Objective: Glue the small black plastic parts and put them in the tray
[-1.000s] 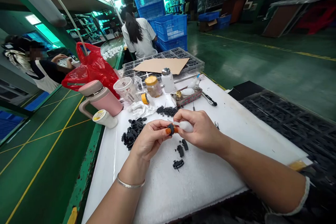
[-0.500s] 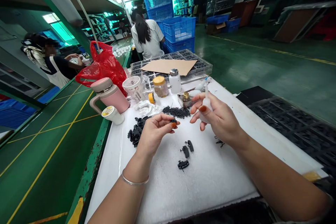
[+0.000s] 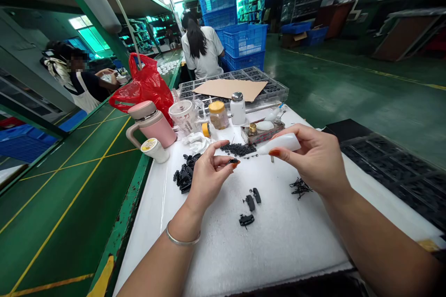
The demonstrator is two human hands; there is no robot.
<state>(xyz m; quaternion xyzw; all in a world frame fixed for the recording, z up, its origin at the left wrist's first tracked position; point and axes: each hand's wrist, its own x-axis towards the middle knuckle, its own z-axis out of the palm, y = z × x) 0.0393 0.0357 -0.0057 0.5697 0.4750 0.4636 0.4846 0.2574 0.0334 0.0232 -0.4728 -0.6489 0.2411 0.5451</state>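
My left hand (image 3: 211, 171) pinches a small black plastic part (image 3: 232, 161) between thumb and fingertips above the white work surface (image 3: 223, 255). In my right hand (image 3: 313, 153) is a white squeeze bottle (image 3: 287, 142), tipped on its side with its narrow end toward the left hand. Three black assembled pieces (image 3: 249, 202) lie below the hands. A heap of black parts (image 3: 184, 172) sits left of my left hand. Tiny black rings (image 3: 239, 149) are piled just beyond the hands, and thin black sticks (image 3: 300, 187) lie under my right wrist.
Along the back stand a pink mug (image 3: 156, 125), a plastic cup (image 3: 183, 116), a yellow-lidded jar (image 3: 218, 115) and a white pump bottle (image 3: 238, 109). Behind them is a compartment tray (image 3: 278, 95) with cardboard (image 3: 230, 88) on it. Two co-workers sit farther off.
The squeeze bottle has gone from upright to lying over, its narrow end now pointing left toward the part. My left index finger has lifted. The view has shifted slightly.
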